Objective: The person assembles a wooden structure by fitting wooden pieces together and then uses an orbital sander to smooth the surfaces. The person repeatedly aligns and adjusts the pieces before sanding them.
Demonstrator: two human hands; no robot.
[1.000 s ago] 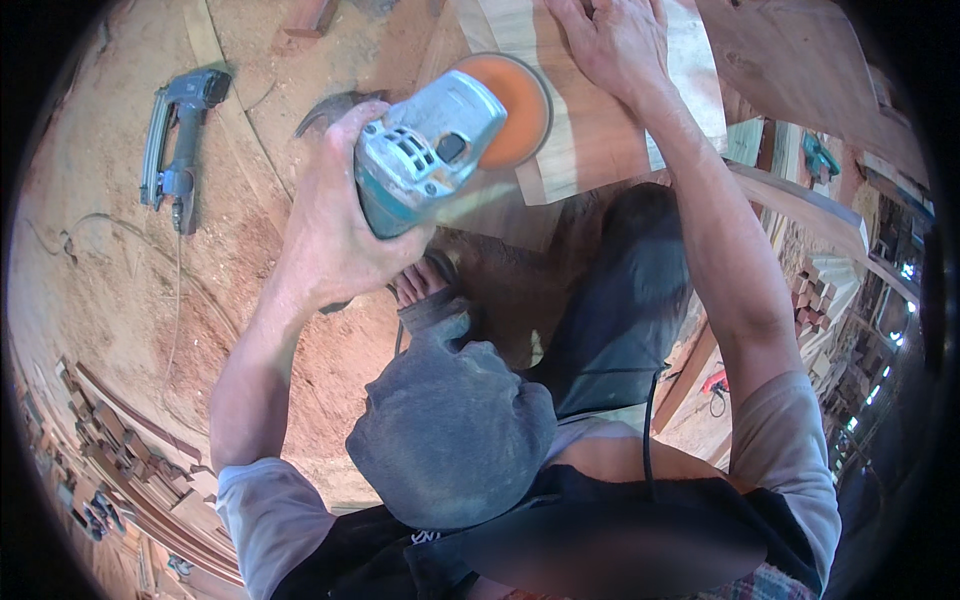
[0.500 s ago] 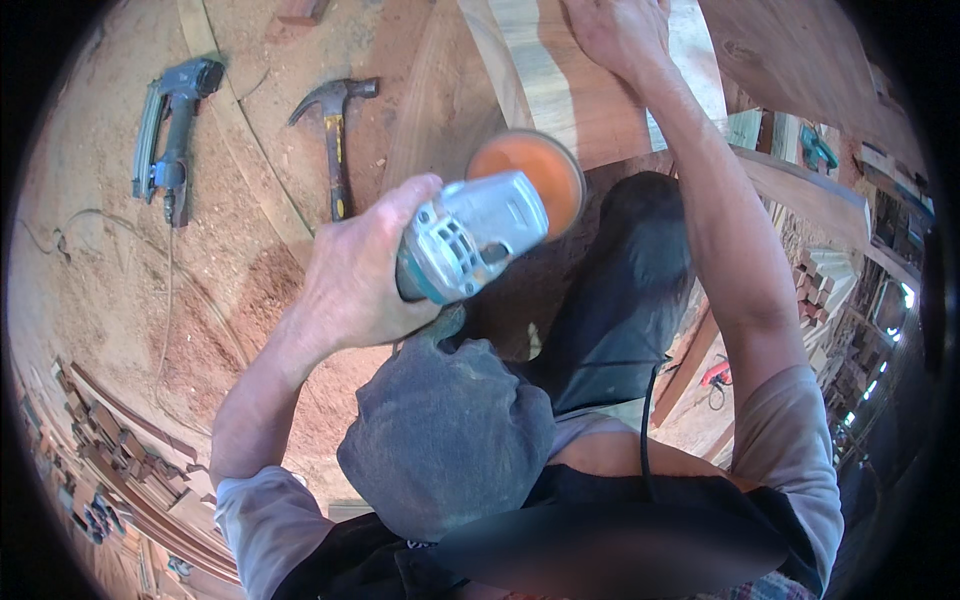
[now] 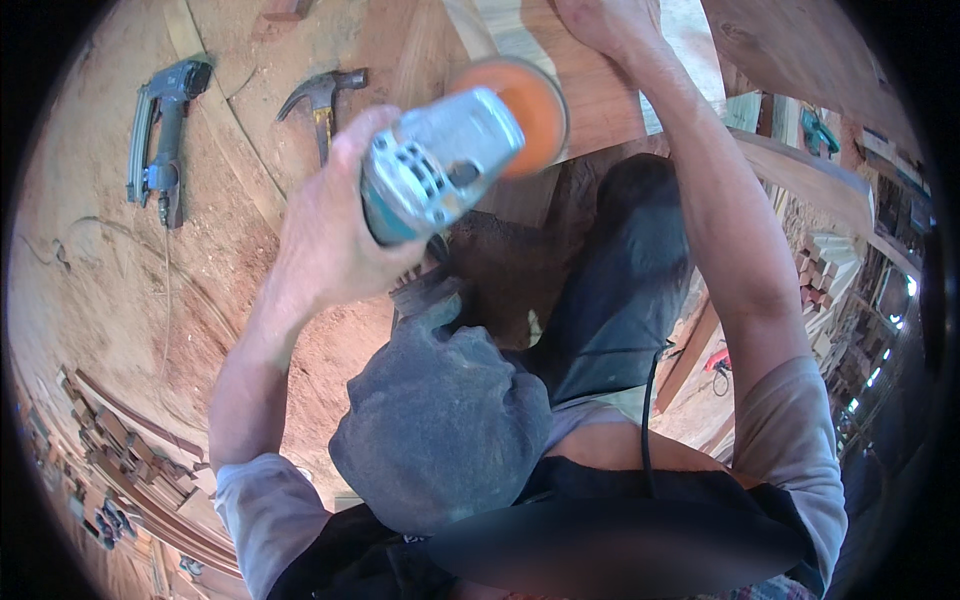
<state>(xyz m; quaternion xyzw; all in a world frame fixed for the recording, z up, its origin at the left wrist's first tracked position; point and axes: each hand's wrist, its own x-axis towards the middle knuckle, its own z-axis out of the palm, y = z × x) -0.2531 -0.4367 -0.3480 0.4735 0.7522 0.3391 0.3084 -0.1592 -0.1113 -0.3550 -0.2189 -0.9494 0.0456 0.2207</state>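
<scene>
My left hand (image 3: 325, 220) is wrapped round an angle grinder (image 3: 440, 165) with a silver head and a teal body. Its round orange disc (image 3: 530, 115) is tilted over the near edge of a pale and reddish-brown wooden board (image 3: 590, 95); whether it touches the wood I cannot tell. On the board's far part rests my right hand (image 3: 610, 25), laid flat, its fingertips cut off by the picture's upper edge. Behind the grinder's rear end bulges a dark grey, gathered cloth (image 3: 440, 430), bag-like in shape.
A claw hammer (image 3: 322, 100) lies left of the board, partly hidden by my left hand. Farther left are a nail gun (image 3: 165, 135) with a hose and a long wood strip (image 3: 235, 145). Wood offcuts (image 3: 130, 450) pile up at lower left. My bent leg (image 3: 620, 270) is below the board.
The grinder and my left hand have moved away from my body and slightly left, so the disc overlaps the board more. My right hand has barely shifted.
</scene>
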